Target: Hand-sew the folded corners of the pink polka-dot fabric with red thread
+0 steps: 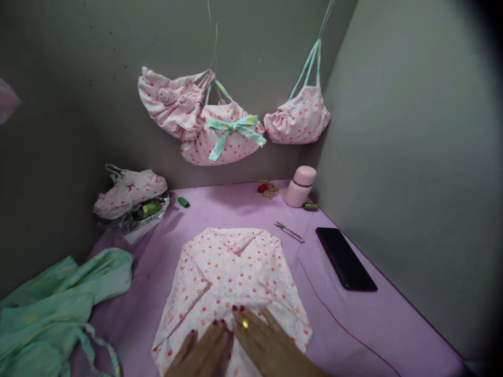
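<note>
Folded dotted fabric (231, 272) on purple cloth (393, 335): light, soft, limp. Left hand (204, 356), right hand (271, 348) press near edge, fingers flat, gripping nothing. Grasp folded corners.

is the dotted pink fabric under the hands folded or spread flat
Folded: the dotted pink fabric has its edges and top corners turned inward, with creased flaps showing. Left hand and right hand press on it.

Your left hand (204, 351) and right hand (267, 343) are lying flat, side by side, pressing the near edge of the folded pink dotted fabric (230, 269) onto the purple cloth (243, 209). Thread snips (290, 231) and a black phone (346, 257) are lying to the right; three fabric bags (223, 123) are hanging on the wall.
</note>
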`<state>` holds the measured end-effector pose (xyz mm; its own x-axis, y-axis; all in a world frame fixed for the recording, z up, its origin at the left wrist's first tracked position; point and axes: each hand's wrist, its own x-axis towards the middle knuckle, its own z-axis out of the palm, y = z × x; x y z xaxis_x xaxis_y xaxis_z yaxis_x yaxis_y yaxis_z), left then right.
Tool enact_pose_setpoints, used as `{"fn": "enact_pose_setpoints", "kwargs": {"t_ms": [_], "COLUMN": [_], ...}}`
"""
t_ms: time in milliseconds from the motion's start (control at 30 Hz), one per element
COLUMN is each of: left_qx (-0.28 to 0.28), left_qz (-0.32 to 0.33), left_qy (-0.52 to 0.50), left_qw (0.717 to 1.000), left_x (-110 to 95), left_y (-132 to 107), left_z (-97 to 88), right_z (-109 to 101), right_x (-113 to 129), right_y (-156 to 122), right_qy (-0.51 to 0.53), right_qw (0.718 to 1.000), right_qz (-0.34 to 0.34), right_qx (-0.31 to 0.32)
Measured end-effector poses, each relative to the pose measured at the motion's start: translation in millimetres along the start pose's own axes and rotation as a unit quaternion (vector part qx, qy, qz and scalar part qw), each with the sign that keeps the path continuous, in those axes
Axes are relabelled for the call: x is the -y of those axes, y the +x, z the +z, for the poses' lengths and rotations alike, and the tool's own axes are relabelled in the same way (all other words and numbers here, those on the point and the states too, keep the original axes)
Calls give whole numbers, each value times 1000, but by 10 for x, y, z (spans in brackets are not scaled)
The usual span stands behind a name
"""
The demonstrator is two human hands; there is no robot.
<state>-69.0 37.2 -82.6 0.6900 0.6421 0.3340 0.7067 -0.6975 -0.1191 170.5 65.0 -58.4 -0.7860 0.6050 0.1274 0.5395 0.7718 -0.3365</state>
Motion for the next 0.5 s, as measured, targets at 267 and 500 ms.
{"fn": "enact_pose_setpoints", "kwargs": {"t_ms": [267,500], "left_qx": [149,139], "left_qz": [-209,-200], "left_qy": [-22,-76], "left_qw": [966,967], "left_x": [479,749], "left_y": [289,1147], "left_z": [-29,-12], "right_z": [-306,-448], "right_x": [-498,-719], "right_y": [91,572], "right_qy": [5,19], "right_qw": [979,975], "right_qz": [204,218], "right_qx": [17,-22]}}
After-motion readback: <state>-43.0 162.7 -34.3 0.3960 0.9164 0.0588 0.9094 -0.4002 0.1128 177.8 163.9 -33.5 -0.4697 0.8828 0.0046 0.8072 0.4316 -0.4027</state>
